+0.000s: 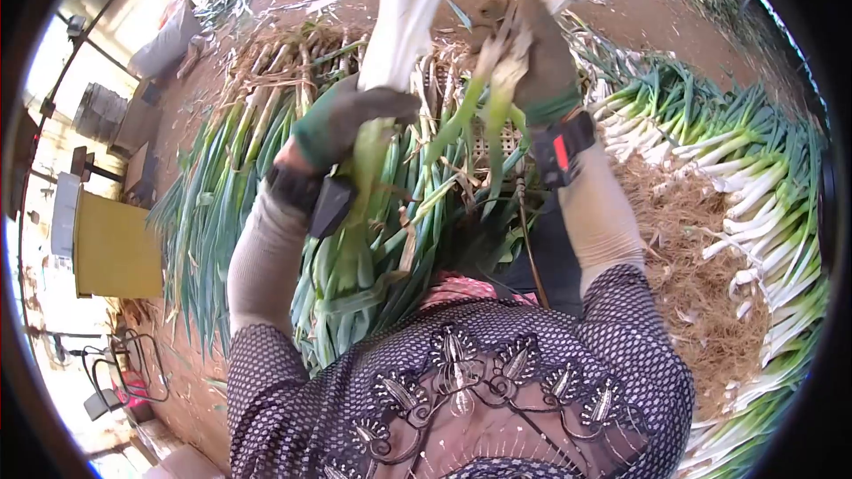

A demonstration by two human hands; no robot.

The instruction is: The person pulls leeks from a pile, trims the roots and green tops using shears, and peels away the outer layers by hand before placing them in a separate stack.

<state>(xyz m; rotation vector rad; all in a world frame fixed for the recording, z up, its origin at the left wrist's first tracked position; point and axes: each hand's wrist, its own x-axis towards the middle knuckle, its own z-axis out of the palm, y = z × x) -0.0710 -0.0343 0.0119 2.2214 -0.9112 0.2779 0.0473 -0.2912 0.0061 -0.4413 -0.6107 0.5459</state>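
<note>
The left hand (364,115), in a green-cuffed work glove, is curled closed around a thick leek (399,31) — its white shank rises out of the top of my view, its green leaves trail down toward the wearer's patterned top (284,368). Just right of the leek I see the right hand (543,58), gloved alike, its fingers bent around ragged leaf strips (501,80) that dangle, pale above and green below; from my remote feed I cannot tell how tightly it grips. Left of the leek and beneath it lies a heap of rooty, long-leaved leeks (213,186). Well to its right, a curving row of white-stemmed leeks (745,182) borders brown, stringy litter (701,275). Well to its left stands a yellow box (115,244), with a whitish sack (169,40) farther forward.
</note>
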